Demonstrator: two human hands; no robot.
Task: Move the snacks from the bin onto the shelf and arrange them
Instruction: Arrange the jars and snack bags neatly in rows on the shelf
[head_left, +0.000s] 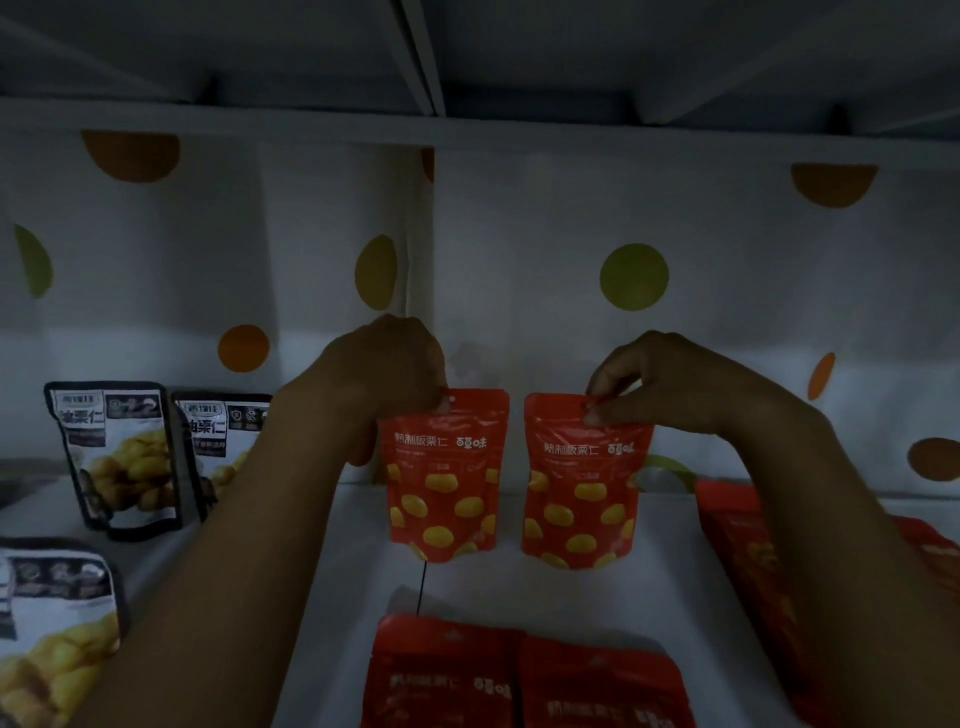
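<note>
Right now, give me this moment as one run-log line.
left hand: pinches left red pouch top | right hand: pinches right red pouch top | both upright, side by side, apart

Left red pouch (444, 483) reads 熟制板栗仁, with the brand 百草味 beside it, and the right red pouch (584, 488) shows the same line, brand mark creased. Over to the left, the white-and-black pouch (222, 449) reads 油栗仁 in bold; its smaller print is too blurred.
</note>
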